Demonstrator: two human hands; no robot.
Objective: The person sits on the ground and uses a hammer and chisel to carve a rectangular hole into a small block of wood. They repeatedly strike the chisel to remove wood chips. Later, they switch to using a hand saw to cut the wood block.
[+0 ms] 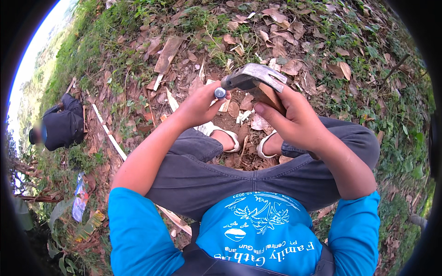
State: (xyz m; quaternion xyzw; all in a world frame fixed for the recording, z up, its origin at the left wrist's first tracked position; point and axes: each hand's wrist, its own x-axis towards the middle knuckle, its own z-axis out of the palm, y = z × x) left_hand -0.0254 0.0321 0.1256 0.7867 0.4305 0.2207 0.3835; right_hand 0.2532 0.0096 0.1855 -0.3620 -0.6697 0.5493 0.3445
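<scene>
My right hand grips a hammer with a grey metal head and a brown wooden handle, held above my knees. My left hand pinches a small round silver-capped object right against the hammer head's striking end. I am squatting in grey trousers and a blue shirt, with my sandalled feet on bare soil below the hands. What the small object is, I cannot tell.
Dry leaves, weeds and a flat wooden plank cover the ground ahead. A thin white strip runs along the soil at my left. Another person in dark clothes crouches at the far left. A plastic wrapper lies lower left.
</scene>
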